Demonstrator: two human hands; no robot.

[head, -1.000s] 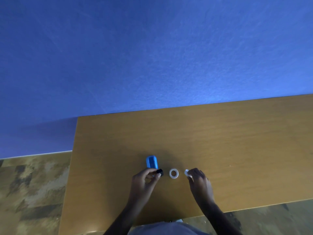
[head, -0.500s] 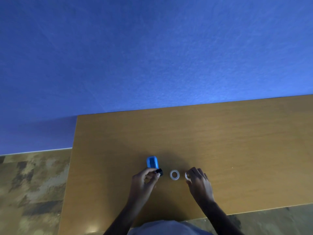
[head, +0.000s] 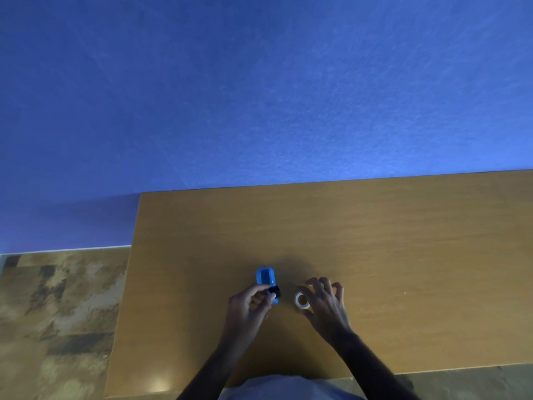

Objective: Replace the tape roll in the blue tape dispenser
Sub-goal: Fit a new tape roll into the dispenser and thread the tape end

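Observation:
The blue tape dispenser (head: 265,279) lies on the wooden table (head: 375,241), pointing away from me. My left hand (head: 248,308) is at its near end, thumb and fingers pinched on a small black part (head: 274,290) that sits against the dispenser. Just to the right lies a white tape roll (head: 301,300). My right hand (head: 327,306) arches over it with fingers spread, forefinger and thumb touching its opposite sides. The second small white ring is hidden under that hand.
The table's left edge (head: 127,284) is close to the dispenser, with patterned floor (head: 57,313) beyond it. A blue wall (head: 259,96) rises behind the table. My light clothing (head: 282,389) shows at the near edge.
My right hand has set down the small white ring and moved left onto the tape roll. My left hand has stayed at the dispenser's near end with the black part.

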